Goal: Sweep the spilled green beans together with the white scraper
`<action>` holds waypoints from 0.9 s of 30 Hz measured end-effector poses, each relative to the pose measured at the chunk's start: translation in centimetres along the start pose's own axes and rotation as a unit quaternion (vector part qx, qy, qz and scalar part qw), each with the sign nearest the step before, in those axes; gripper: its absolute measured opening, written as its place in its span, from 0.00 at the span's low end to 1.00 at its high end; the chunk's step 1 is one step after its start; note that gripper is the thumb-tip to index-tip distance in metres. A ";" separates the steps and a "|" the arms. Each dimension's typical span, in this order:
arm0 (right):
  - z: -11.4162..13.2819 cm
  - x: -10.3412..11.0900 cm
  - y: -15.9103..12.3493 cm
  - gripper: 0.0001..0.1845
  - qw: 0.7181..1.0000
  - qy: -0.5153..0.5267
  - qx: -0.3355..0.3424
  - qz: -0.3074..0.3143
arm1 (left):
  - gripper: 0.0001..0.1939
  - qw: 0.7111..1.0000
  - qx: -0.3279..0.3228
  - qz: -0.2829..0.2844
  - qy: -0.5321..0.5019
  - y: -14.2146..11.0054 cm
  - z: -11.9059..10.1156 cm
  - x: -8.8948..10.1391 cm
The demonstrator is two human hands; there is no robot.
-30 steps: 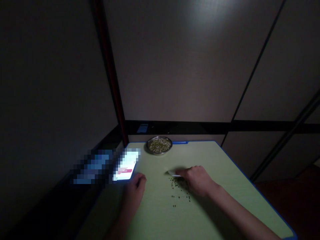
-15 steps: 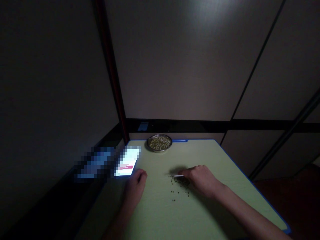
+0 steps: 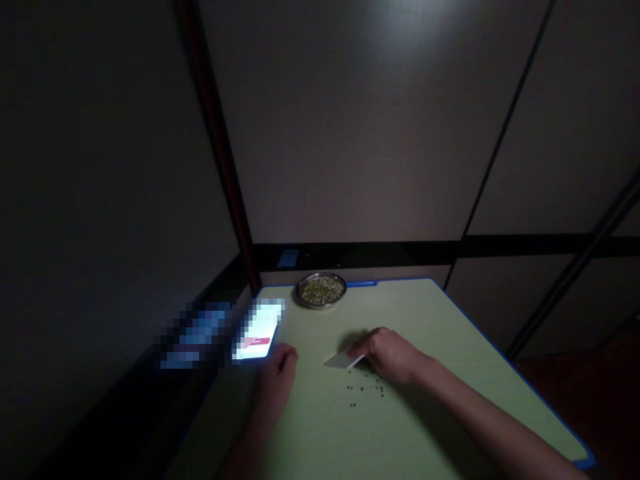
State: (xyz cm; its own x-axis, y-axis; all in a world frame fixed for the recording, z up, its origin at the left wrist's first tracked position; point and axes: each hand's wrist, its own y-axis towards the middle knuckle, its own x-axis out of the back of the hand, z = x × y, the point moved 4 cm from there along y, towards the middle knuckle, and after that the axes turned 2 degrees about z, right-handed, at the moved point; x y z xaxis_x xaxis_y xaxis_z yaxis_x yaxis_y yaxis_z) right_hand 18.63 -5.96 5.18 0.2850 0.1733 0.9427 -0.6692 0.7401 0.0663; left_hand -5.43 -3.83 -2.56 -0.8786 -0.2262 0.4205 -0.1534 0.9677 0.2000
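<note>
Right hand [image 3: 387, 355]: thumb and fingers pinched on a thin, pale, flat card [image 3: 343, 361], held tilted low over the table; the far fingers are hidden by the hand itself. Small dark beans [image 3: 362, 389]: a cluster beside and partly beneath this hand, in its shadow, with strays on the near side; count not readable.

Left hand [image 3: 277, 377]: fingers loosely curled, at the table's left side, just beside the lit screen; whether thumb and fingertips meet cannot be told. Forearms: both cut off by the lower edge.

Lit screen [image 3: 257, 333]: bright, with a red mark, partly pixelated.

Round metal dish [image 3: 323, 307]: upright near the far edge; holds a spread layer of green and whitish pieces, too small to identify singly.

Table [image 3: 400, 307]: pale green, blue-edged, near part out of frame.

Wall panels [image 3: 340, 133]: dim, behind the table.
</note>
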 end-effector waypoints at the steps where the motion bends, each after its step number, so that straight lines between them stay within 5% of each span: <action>1: -0.2 0.0 -0.2 0.22 1.000 0.013 0.012 -0.002 | 0.09 1.000 0.002 0.000 -0.003 0.0 0.0 0.0; 17: -1.4 2.2 -2.9 0.23 0.995 0.093 0.027 -0.032 | 0.09 1.000 0.018 0.000 -0.018 0.0 0.1 -0.1; 23: 1.3 5.5 -2.8 0.12 0.995 0.006 -0.089 -0.052 | 0.09 1.000 0.009 0.001 -0.025 0.0 -0.1 0.0; 27: 3.3 4.5 -2.3 0.09 0.990 0.040 -0.133 -0.025 | 0.09 1.000 0.014 0.003 -0.020 0.0 0.0 0.0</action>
State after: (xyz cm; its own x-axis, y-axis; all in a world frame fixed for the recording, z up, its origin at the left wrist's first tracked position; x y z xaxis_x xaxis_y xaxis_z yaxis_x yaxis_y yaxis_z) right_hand 19.19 -9.00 10.39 0.3741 0.1751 0.9107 -0.4513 0.8922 0.0138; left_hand -5.47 -3.84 -2.54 -0.8967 -0.2166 0.3860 -0.1608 0.9719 0.1719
